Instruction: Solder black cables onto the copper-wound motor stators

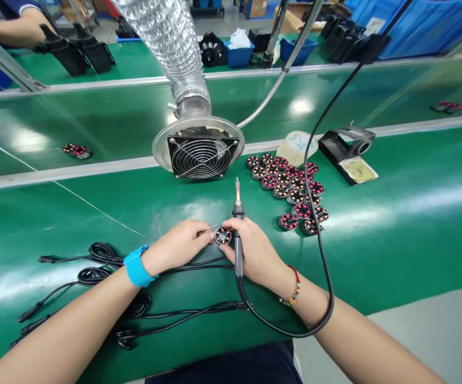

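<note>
My right hand (257, 250) is closed around a soldering iron (238, 256), whose metal tip points up and away from me. Its thumb and fingertips also grip a small round motor stator (223, 236) with copper windings. Close at the stator's left side, my left hand (186, 242) pinches a thin solder wire (211, 228); a short end sticks out past the fingertips. The iron's tip is apart from the stator. Black cables (199, 310) with stripped ends lie on the green bench below my hands.
A fume extractor fan (202, 157) hangs ahead on a foil duct (162, 42). Right of it stand several wound stators (282, 178) and an iron stand (348, 152). The iron's black cord (326, 266) loops over my right forearm. Another person's arm (15, 31) shows at upper left.
</note>
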Demonstrator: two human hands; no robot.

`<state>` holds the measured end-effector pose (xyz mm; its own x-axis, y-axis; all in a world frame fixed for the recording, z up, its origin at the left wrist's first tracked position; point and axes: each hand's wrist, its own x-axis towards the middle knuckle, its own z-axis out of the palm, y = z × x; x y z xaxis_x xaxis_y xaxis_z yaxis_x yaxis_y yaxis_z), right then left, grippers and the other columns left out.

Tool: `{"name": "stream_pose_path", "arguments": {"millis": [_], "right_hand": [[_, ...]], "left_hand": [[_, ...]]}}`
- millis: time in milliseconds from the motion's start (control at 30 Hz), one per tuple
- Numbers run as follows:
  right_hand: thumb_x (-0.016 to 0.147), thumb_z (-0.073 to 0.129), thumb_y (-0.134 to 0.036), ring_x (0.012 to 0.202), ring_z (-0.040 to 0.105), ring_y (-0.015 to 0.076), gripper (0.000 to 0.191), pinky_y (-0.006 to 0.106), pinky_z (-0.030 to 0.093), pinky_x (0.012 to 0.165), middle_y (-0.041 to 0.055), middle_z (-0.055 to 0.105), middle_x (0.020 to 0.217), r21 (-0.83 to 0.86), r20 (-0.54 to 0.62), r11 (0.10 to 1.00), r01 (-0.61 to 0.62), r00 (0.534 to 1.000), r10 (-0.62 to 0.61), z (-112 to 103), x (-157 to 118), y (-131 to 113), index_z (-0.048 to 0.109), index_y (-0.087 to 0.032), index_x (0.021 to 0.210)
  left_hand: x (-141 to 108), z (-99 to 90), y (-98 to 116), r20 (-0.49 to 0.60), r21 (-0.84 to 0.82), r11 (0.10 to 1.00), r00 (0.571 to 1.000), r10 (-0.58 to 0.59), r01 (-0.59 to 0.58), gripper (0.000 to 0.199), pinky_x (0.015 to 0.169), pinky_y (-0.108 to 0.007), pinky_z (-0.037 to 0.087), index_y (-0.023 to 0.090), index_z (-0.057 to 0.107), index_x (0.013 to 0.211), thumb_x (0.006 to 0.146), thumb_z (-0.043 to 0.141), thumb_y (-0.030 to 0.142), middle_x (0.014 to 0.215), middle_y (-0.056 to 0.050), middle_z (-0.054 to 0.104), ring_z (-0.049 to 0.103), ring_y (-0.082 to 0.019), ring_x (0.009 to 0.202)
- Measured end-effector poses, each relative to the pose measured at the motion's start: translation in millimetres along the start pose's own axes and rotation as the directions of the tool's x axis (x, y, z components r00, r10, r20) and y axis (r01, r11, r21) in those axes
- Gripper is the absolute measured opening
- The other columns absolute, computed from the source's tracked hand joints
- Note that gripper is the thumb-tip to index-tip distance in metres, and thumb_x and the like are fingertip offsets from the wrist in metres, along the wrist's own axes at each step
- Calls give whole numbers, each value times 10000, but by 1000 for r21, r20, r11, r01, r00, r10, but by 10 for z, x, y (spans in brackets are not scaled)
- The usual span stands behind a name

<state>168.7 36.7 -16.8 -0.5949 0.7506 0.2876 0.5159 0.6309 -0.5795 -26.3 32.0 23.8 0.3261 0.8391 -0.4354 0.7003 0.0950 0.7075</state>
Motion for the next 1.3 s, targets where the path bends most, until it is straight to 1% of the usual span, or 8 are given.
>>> {"name": "stream_pose_path", "arguments": {"millis": [300,467,567,667,900,1033,1133,1300], "right_hand": [[817,602,-137,851,584,258,369,420,511,750,85,619,962,25,12,1000,5,1000,-5,-19,-5,5,458,-193,1152],[840,567,-123,857,586,243,363,411,490,768,76,636,1025,66,-6,994,86,996,-86,-27,-18,20,420,-209,1160],[866,536,-137,852,576,243,342,406,480,761,87,639,1050,55,-18,989,134,991,-133,-20,-31,22,400,-208,1171],[875,508,-135,843,563,243,338,392,467,739,86,645,1042,31,-3,987,156,988,-156,-17,-41,21,393,-212,1184],[857,508,-114,848,568,233,349,389,463,772,77,651,1025,44,37,988,151,988,-152,-51,-46,28,423,-208,1182],[871,530,-124,897,597,250,324,410,482,789,95,648,1059,69,-21,992,104,994,-103,-57,-44,37,424,-198,1169],[858,564,-116,933,612,263,338,424,495,807,99,646,1066,85,-52,993,87,995,-82,-56,-43,40,428,-193,1158],[860,575,-125,923,617,265,345,431,506,799,94,646,1051,59,-23,995,81,997,-80,-64,-37,33,426,-194,1164]], "left_hand": [[35,29,-25,28,-224,975,1000,0,7,321,614,-250,377,175,537,671,860,451,419,661,3,571,488,-130,627],[68,-4,-19,-80,-434,898,989,-122,75,311,534,-226,318,174,499,707,831,462,457,609,36,451,361,-95,535],[54,19,-17,-140,-334,942,987,-83,31,342,554,-231,311,171,482,691,841,467,478,637,31,438,368,-102,585],[36,45,-34,-92,-205,979,996,-19,-1,315,569,-237,305,168,507,700,839,497,450,637,31,449,382,-113,617],[15,-49,-40,-107,-190,975,989,97,-116,234,667,-252,382,166,563,745,842,505,371,723,5,534,462,-133,702],[-20,-52,6,-202,-233,968,979,41,-89,275,645,-246,387,165,557,757,861,472,405,703,12,528,451,-123,661],[-35,-7,9,-150,-218,974,988,23,-56,300,634,-248,385,161,565,751,870,462,417,687,13,525,455,-124,650],[-19,52,-32,-170,-60,976,966,197,-210,226,703,-250,397,167,589,752,899,481,302,755,3,553,496,-131,724]]}}
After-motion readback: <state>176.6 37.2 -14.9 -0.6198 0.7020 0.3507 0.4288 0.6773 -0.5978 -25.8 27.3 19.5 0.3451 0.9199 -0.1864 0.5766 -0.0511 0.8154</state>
